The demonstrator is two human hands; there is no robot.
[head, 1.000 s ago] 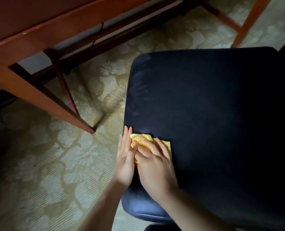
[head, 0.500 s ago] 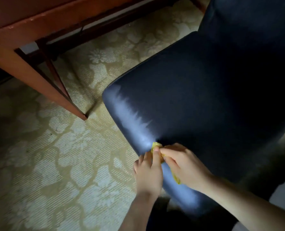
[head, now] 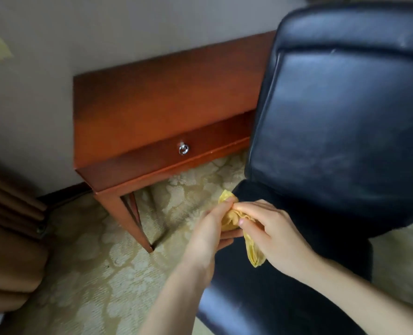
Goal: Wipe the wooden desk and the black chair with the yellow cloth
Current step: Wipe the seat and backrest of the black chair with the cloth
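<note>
Fingers of left hand and right hand both pinching bunched yellow cloth, holding it above front corner of black chair seat. No stroke happening; likely regathering cloth. Progress on chair and wooden desk not showing: cannot tell. Chair hiding desk's right end; motion blurring frame

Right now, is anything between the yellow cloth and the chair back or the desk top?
Nothing visible. The left hand and right hand hold the yellow cloth bunched over the black chair seat. The backrest rises right behind it, and the wooden desk stands open to the left.
</note>
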